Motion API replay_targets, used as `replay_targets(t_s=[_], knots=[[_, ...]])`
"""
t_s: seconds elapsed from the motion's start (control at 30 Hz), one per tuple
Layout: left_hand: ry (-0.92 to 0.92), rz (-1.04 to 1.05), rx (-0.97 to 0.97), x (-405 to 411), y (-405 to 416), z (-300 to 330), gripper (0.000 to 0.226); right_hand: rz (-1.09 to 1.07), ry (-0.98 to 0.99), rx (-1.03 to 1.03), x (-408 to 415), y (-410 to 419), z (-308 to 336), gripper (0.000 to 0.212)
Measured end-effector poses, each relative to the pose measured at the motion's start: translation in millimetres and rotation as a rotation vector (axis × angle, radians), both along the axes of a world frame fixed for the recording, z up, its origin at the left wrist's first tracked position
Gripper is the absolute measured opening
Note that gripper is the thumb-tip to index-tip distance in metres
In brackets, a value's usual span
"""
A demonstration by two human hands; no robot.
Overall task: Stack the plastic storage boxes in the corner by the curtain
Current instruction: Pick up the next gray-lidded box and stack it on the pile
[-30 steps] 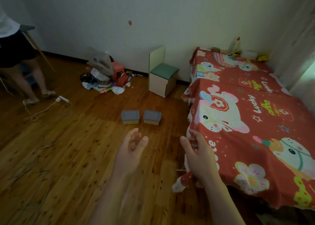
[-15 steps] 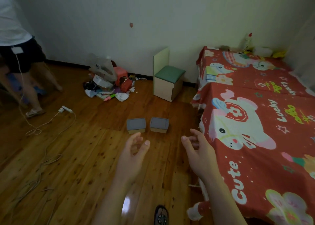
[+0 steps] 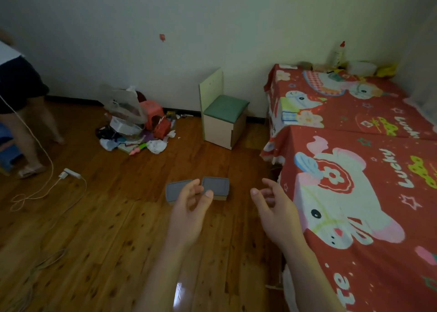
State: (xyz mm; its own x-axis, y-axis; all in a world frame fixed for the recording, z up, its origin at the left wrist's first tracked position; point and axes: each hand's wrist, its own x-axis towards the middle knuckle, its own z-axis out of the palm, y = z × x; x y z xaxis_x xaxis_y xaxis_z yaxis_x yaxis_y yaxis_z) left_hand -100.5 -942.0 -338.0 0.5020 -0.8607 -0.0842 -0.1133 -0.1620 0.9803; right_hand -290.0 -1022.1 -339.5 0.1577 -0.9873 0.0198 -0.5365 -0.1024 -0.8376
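Observation:
Two small plastic storage boxes with grey lids sit side by side on the wooden floor, the left box and the right box. My left hand reaches out in front of them with fingers loosely spread, holding nothing, and partly covers both boxes. My right hand is raised to the right of the boxes, near the bed edge, fingers relaxed and empty. A pale curtain shows at the far right edge.
A bed with a red cartoon sheet fills the right side. A small green-seated chair stands by the wall. A clutter pile lies left of it. A person stands at left, with a white cable and power strip on the floor.
I have come closer to the boxes; my hands now reach up to them, and the left hand overlaps both boxes. The person at left has shifted further left.

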Motion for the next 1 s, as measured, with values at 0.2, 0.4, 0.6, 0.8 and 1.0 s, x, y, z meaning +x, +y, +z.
replay_targets(t_s=[0.2,0.4,0.6,0.8,1.0], knots=[[0.000,0.032,0.005,24,-39,-2,0.060,0.011,0.027,-0.002,23,-43,1,0.059],[0.015,0.034,0.019,63,-83,-14,0.059,0.027,0.038,0.025,58,-89,-3,0.058],[0.029,0.005,0.028,122,-151,-25,0.055,0.001,0.047,0.030,113,-150,-11,0.060],[0.043,-0.052,0.050,186,-229,-31,0.053,-0.046,0.055,0.050,171,-217,-17,0.064],[0.055,-0.079,0.071,231,-285,-48,0.053,-0.073,0.073,0.068,211,-269,-29,0.072]])
